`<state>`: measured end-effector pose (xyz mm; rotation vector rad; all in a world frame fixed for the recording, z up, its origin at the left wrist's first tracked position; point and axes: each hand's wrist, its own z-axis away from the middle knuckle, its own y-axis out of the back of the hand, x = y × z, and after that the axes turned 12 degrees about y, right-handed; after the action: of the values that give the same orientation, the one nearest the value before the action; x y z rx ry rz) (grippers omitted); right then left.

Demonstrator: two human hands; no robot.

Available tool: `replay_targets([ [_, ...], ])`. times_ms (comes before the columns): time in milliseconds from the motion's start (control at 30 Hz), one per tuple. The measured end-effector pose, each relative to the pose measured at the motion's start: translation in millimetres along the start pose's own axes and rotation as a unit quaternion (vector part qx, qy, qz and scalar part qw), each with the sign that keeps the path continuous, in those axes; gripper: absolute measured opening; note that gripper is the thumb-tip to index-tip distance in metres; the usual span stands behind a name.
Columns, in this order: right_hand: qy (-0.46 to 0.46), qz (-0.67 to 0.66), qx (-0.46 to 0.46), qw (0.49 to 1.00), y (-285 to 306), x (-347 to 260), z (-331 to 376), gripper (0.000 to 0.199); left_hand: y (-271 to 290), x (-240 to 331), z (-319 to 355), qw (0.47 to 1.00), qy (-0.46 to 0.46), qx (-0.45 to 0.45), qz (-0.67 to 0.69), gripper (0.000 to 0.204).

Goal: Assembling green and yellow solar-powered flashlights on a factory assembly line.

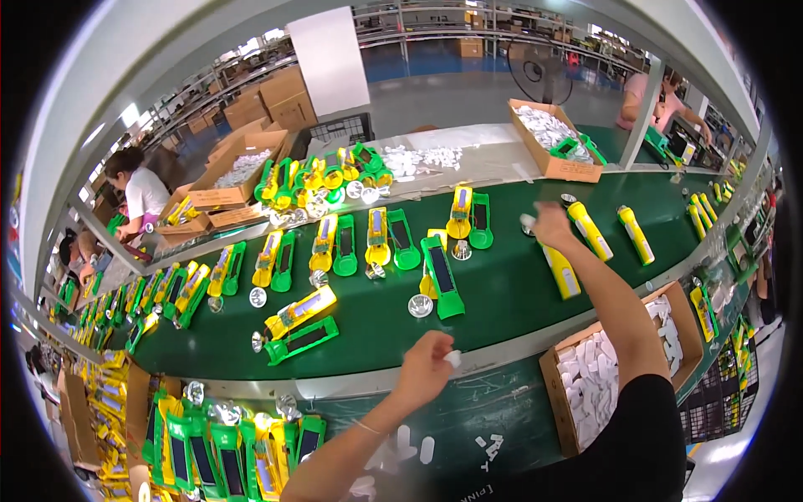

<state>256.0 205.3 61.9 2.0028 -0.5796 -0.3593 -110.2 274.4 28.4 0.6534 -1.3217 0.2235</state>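
- Left hand (427, 368): fingers closed, pinching a small white piece (453, 358) at the near edge of the belt (502, 322).
- Right hand (550, 224): fingers curled over the far end of a yellow torch (562, 276); a second piece (527, 222) shows at the fingertips. Whether either is gripped cannot be told.
- Torch position: on the belt, slanted; two more torches (590, 232) lie to its right.
- Obstruction: the right forearm passes above the box (684, 322) of white parts and hides part of its contents.
- Ahead of the left hand: a green shell (442, 276) with a dark panel, beside a reflector (420, 306).
- Left along the belt: opened yellow and green halves in a row.
- Lower left: stacked green shells (205, 456).
- Far side: a carton (573, 171) of white parts; a post (642, 117) partly hides a co-worker (637, 90).
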Motion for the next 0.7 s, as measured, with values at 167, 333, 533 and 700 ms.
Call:
replay_targets([
  [167,-0.178,-0.306,-0.175,0.919,-30,-76,-44,0.059,-22,22,-12,0.995,-0.064,-0.062,0.039,0.026],
  [333,-0.223,-0.156,-0.197,0.942,-71,-72,-80,0.056,-14,23,-4,0.995,-0.014,-0.070,0.067,0.024],
  [533,-0.249,-0.268,-0.171,0.915,-68,-89,-82,0.049,7,8,13,0.986,0.025,-0.050,0.157,0.018],
  [700,-0.121,-0.327,-0.194,0.917,-3,-63,-52,0.050,19,9,21,0.929,0.118,-0.057,0.345,0.012],
])
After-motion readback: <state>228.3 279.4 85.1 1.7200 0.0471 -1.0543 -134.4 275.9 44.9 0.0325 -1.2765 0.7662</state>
